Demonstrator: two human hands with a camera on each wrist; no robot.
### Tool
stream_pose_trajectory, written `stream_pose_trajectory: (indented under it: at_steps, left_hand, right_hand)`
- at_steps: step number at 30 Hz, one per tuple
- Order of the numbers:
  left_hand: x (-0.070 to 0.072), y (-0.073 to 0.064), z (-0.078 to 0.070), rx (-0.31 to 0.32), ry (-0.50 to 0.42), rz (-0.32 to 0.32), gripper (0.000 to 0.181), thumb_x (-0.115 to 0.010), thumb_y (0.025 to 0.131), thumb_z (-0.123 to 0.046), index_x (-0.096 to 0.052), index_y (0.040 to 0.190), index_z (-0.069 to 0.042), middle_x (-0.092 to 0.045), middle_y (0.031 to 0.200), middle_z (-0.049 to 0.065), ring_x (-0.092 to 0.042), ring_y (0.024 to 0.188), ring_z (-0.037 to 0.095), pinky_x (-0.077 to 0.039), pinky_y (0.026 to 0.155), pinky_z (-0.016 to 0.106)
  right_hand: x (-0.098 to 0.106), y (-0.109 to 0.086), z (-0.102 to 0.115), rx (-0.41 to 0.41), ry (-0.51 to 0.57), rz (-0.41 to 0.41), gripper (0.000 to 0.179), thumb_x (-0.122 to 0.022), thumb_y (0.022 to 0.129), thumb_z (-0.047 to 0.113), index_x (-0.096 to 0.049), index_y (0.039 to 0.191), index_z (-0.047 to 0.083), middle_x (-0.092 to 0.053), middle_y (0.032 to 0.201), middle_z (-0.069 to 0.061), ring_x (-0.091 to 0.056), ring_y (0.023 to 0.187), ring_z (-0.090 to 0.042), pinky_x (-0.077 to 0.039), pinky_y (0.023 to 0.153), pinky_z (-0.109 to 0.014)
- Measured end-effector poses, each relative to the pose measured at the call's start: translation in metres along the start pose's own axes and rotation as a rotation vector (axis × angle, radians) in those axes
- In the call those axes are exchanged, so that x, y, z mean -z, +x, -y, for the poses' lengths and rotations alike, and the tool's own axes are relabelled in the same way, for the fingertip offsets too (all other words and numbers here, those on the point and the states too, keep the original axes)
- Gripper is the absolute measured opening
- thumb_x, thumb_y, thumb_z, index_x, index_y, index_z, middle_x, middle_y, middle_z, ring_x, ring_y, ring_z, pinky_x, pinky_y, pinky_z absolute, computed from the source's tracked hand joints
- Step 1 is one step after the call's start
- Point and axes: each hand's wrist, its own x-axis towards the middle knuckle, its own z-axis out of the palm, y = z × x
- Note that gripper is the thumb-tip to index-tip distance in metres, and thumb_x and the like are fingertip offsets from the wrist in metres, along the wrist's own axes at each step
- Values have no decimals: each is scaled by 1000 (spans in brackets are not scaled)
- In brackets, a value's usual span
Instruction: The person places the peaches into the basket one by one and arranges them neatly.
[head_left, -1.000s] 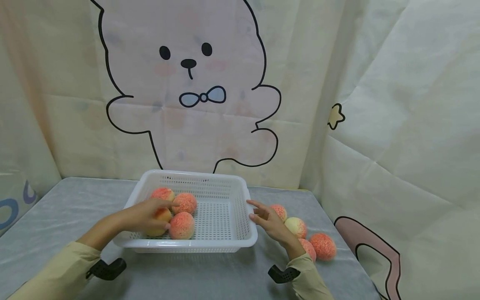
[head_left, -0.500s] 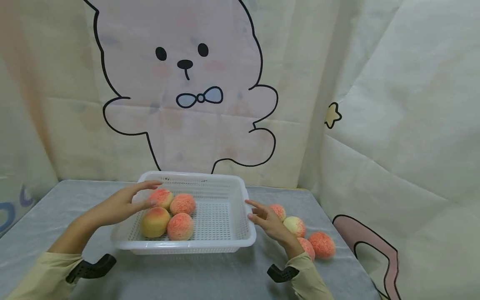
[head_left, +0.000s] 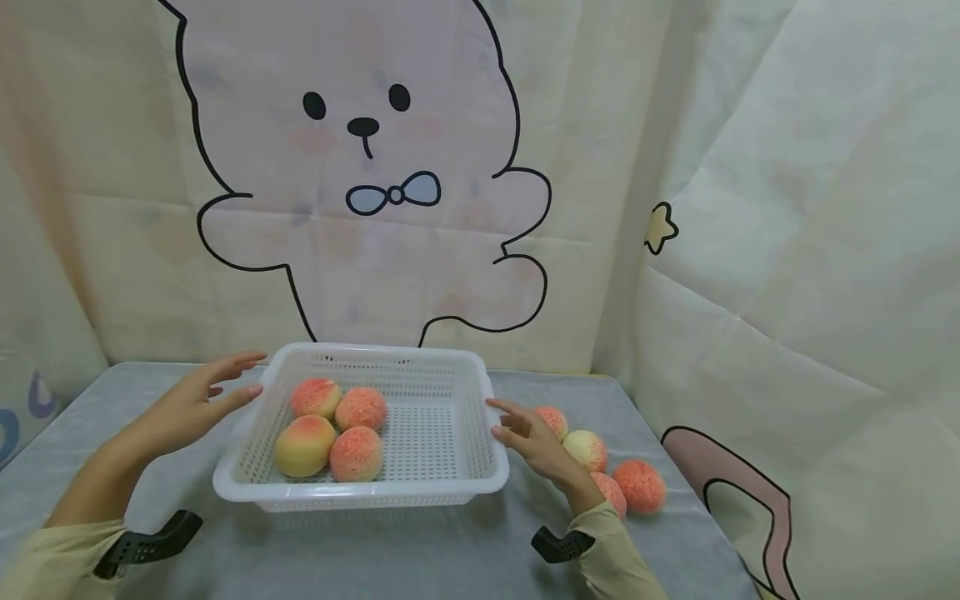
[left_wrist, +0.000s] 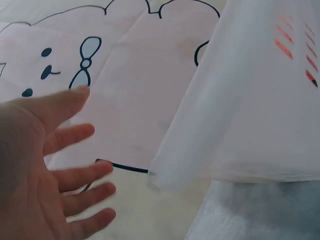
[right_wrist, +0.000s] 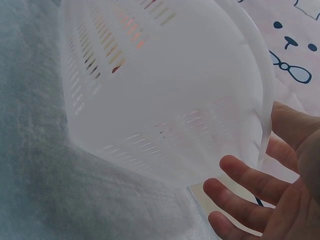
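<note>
A white perforated plastic basket (head_left: 360, 493) stands on the table, with several peaches in its left half. Among them are a yellow-red peach (head_left: 304, 447) at the front left and a pinkish one (head_left: 356, 454) beside it. My left hand (head_left: 187, 408) hovers just outside the basket's left rim, fingers spread and holding nothing; the left wrist view shows its palm and separated fingers. At the right rim, my right hand (head_left: 536, 442) rests its fingertips against the edge. The right wrist view shows the thumb (right_wrist: 292, 122) right at the rim and loosely extended fingers beside the outer wall.
More peaches lie on the table right of the basket, partly behind the right hand, including a pale yellow one (head_left: 586, 451) and a red one (head_left: 639, 486). The grey cloth-covered table (head_left: 360, 558) backs onto a curtain (head_left: 585, 317) printed with a cartoon bear.
My left hand has drawn back from the peaches in the basket, leftward over the rim to outside it. The right hand stays at the right rim. The view has shifted slightly.
</note>
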Motion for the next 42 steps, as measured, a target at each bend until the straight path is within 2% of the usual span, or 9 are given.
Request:
stream_pose_trajectory:
  at_steps: [4, 9, 17, 25, 29, 33, 36, 38, 42]
  left_hand:
    - [-3, -6, 17, 81, -11, 36, 64, -56, 105, -28, -31, 156, 2, -36, 151, 41, -43, 130, 64, -49, 92, 71]
    - [-8, -11, 29, 181, -105, 142, 72, -50, 107, -36, -16, 161, -3, -37, 150, 42, -57, 123, 56, -60, 83, 56]
    - [-13, -7, 32, 181, -225, 173, 71, -48, 107, -36, -12, 163, -10, -39, 150, 40, -62, 119, 49, -63, 76, 46]
    - [-13, -8, 34, 181, -239, 218, 66, -50, 107, -30, -22, 160, -3, -43, 148, 39, -67, 108, 26, -63, 72, 39]
    - [-15, -8, 34, 164, -254, 232, 65, -49, 108, -28, -22, 159, 0, -48, 144, 39, -68, 103, 18, -63, 71, 38]
    - [-16, -8, 33, 179, -262, 234, 66, -50, 107, -28, -21, 159, 1, -52, 140, 38, -69, 100, 17, -63, 72, 39]
    - [-15, -8, 32, 185, -259, 227, 66, -50, 108, -28, -20, 159, 1, -54, 139, 38, -70, 100, 19, -63, 71, 39]
    - [-15, -7, 32, 186, -259, 224, 65, -49, 108, -27, -20, 159, 2, -54, 139, 37, -70, 100, 19, -63, 71, 38]
    - [-15, -7, 32, 185, -256, 224, 64, -48, 108, -25, -20, 159, 3, -54, 139, 37, -70, 101, 21, -63, 71, 38]
  right_hand:
    - [-2, 0, -1, 19, 12, 12, 54, -56, 105, 22, -40, 155, 7, -59, 139, -27, -65, 119, -36, -54, 101, -45]
    - [-2, 1, -2, 19, 16, 21, 54, -55, 105, 21, -39, 155, 7, -59, 139, -27, -64, 121, -35, -54, 101, -46]
    - [1, -1, -1, 10, 15, 17, 54, -55, 106, 22, -39, 156, 10, -58, 140, -27, -63, 122, -37, -52, 104, -51]
    - [-2, 0, -1, 30, 12, 16, 54, -55, 106, 23, -39, 155, 7, -57, 142, -28, -61, 124, -40, -52, 104, -52]
    - [7, -4, 4, 23, -104, -38, 52, -51, 107, 24, -38, 156, 8, -55, 144, -27, -59, 125, -43, -53, 100, -52]
    - [26, -10, 10, 13, -231, -209, 50, -48, 108, 24, -39, 155, 8, -53, 147, -26, -53, 131, -48, -48, 103, -59]
    - [41, -14, 9, -28, -301, -311, 52, -50, 107, 26, -39, 155, 8, -44, 154, -26, -40, 142, -48, -39, 110, -66]
    - [47, -17, 5, -65, -338, -326, 56, -53, 105, 26, -38, 155, 6, -38, 158, -26, -33, 147, -48, -35, 112, -68]
    - [49, -20, -3, -108, -472, -250, 60, -58, 102, 23, -38, 153, -1, -38, 156, -31, -31, 147, -50, -29, 116, -68]
